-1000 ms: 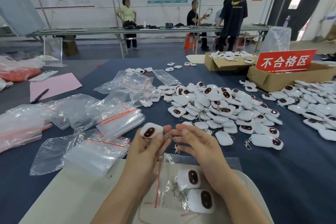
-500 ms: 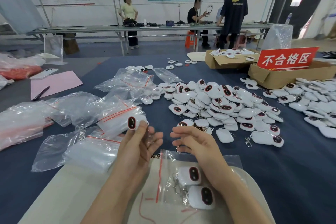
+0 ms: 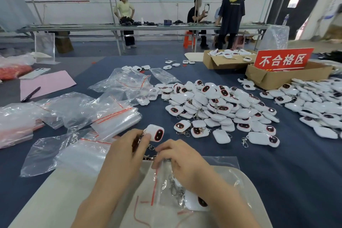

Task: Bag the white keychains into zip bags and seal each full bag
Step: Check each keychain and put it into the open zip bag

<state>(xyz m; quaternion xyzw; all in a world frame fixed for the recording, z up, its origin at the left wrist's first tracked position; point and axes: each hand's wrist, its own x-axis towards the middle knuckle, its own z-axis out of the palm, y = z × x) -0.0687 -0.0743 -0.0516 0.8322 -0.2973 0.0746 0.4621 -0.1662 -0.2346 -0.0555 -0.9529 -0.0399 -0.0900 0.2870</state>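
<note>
"Gripping anything, the left hand?" asks the first.

"Yes," says the second. "Its thumb and fingertips pinch one white keychain by its near edge, held up off the table, the dark red-rimmed oval turned toward the camera. Its metal clip hangs down between the two hands."

"And the right hand?"

"Its fingers are curled, and the tips pinch the open mouth of a clear zip bag, just above the red seal strip. The bag lies flat on a white board at the near side of the table."

"Is anything in that bag?"

"One bagged keychain shows through the plastic, with metal clips beside it. The right wrist covers part of it, so the count cannot be told."

"Where are the others?"

"A loose heap of keychains lies on the blue cloth beyond the hands, and more spread off toward the right edge. Empty zip bags lie stacked and scattered to the left of the heap."

"What stands further back?"

"A cardboard box carrying a red sign with white characters, and a farther box holding more keychains. At the far left lies a pink sheet with a pen at its near corner."
</note>
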